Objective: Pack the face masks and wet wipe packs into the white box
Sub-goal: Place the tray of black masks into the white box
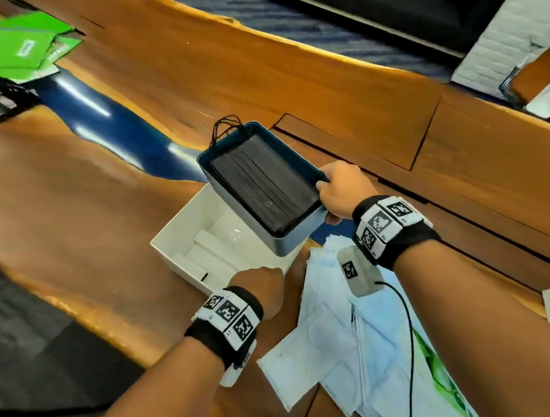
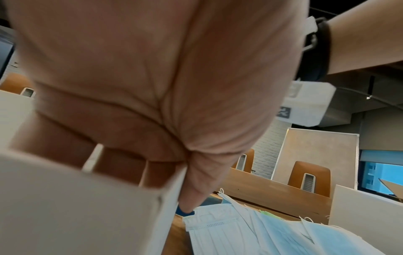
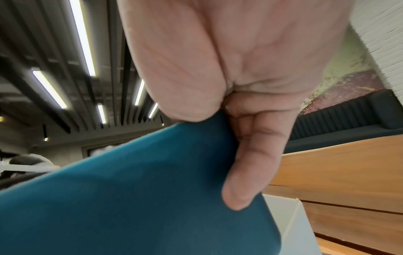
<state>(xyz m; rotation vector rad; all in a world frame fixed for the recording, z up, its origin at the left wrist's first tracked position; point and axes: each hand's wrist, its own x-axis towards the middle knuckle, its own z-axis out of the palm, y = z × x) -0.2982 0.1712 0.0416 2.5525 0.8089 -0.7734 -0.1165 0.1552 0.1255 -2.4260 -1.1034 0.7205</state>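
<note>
Closest to the near edge of the wooden table [image 1: 67, 207] there's a messy pile of light blue face masks [image 1: 348, 347] spread out on the right. Just past that, the left hand [image 1: 260, 288] grips the near right corner of the open white box [image 1: 177, 249], fingers hooked inside and thumb outside. Above the box, the right hand [image 1: 341, 191] pinches the rim of a tilted teal box [image 1: 284, 239] full of black face masks [image 1: 262, 187]. Way off at the far left edge sit green packs [image 1: 22, 43].
</note>
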